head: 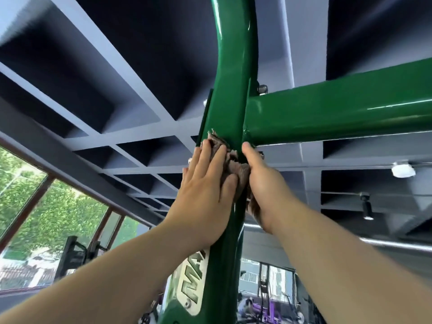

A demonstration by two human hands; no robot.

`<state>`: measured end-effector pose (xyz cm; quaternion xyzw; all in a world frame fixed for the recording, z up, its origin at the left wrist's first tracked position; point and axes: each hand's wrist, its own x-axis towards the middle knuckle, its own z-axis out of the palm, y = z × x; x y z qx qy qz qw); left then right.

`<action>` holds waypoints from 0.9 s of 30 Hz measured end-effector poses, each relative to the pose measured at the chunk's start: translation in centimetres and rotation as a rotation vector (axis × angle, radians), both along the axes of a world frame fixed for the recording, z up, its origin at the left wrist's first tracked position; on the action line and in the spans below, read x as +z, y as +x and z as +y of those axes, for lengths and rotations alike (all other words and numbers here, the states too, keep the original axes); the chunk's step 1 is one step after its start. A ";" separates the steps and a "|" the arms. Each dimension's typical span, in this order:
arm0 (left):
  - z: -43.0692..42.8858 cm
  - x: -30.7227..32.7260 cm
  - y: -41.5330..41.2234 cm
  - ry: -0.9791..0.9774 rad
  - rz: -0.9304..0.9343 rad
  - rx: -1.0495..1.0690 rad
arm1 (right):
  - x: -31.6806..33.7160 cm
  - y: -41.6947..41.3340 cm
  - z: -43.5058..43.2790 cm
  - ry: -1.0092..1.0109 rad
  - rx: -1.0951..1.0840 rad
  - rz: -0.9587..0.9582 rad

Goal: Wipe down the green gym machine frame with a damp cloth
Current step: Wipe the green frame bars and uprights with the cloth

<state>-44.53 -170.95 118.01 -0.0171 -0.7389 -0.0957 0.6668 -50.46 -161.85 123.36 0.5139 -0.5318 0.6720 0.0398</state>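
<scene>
At centre frame, the left grip presses the cloth flat-fingered against the green frame; the right grip curls round the cloth. Best keep pressure firm and even.

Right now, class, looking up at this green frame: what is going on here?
A person is wiping the green upright post with a brown cloth, both arms raised. The left hand presses the cloth flat against the post with straight fingers. The right hand grips the cloth round the post's other side. The cloth sits just below the joint where the crossbar meets the post.
</scene>
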 end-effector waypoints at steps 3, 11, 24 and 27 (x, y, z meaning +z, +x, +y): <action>-0.5 2.2 -0.1 -0.012 0.048 0.053 | 0.4 -0.1 -0.9 0.002 0.080 -0.002; -0.8 13.6 1.0 0.094 0.071 0.069 | 0.1 -1.3 -2.9 -0.243 0.122 0.080; -1.9 4.4 0.6 -0.022 0.066 0.081 | -0.3 -1.2 -2.9 -0.369 -0.024 0.162; -1.5 10.4 0.8 0.018 0.100 0.117 | 0.0 -1.5 -3.2 -0.419 -0.004 0.171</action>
